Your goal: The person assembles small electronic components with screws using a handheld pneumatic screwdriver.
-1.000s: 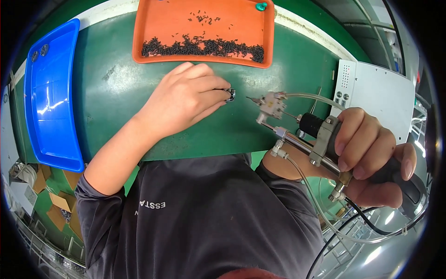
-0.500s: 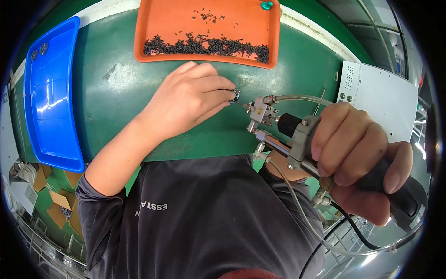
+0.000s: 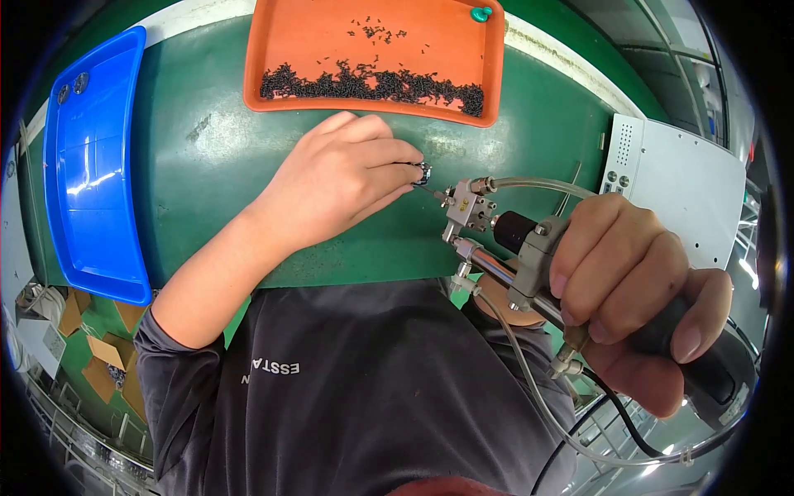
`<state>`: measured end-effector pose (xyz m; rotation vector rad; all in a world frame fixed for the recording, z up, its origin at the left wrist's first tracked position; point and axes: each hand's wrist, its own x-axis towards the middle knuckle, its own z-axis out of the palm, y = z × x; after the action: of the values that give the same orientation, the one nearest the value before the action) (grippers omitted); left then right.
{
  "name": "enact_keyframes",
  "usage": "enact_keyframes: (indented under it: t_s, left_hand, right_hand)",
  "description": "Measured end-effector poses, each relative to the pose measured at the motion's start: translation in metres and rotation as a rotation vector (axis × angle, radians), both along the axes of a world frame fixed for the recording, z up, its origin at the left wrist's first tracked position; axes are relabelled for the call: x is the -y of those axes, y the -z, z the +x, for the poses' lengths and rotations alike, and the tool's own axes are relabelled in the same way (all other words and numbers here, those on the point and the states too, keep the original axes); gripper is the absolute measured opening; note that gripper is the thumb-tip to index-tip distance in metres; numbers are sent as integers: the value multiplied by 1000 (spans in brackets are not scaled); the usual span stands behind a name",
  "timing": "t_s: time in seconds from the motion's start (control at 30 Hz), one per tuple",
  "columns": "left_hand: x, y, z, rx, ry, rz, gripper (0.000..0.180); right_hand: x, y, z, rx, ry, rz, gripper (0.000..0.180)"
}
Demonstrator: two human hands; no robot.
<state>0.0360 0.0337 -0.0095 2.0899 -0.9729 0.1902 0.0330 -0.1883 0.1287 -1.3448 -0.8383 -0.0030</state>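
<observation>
My left hand is closed over the green bench, its fingertips pinching a small round dark metallic part. The fingers hide most of that part. At the right, my right hand wraps round the black grip of a dispensing gun with a metal valve block and hoses. The gun's thin needle tip points left and reaches the edge of the part or stops just short of it; I cannot tell whether they touch.
An orange tray at the back holds many small black screw-like pieces and a green knob. A blue tray with two round parts stands at left. A white metal box is at right. Clear hoses loop below the gun.
My right hand has shifted slightly, and the gun's needle has come a little closer to the part in my left hand. The left hand keeps its pinch. The whole view has moved slightly.
</observation>
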Motion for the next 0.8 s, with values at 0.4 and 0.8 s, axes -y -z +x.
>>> enact_keyframes:
  t_s: [0.4, 0.8]
  left_hand:
    - [5, 8, 0, 155, 62, 75, 16]
    - [-169, -77, 17, 319, -649, 236, 8]
  right_hand:
    - [-21, 8, 10, -5, -23, 173, 39]
    - [5, -5, -13, 173, 140, 437, 31]
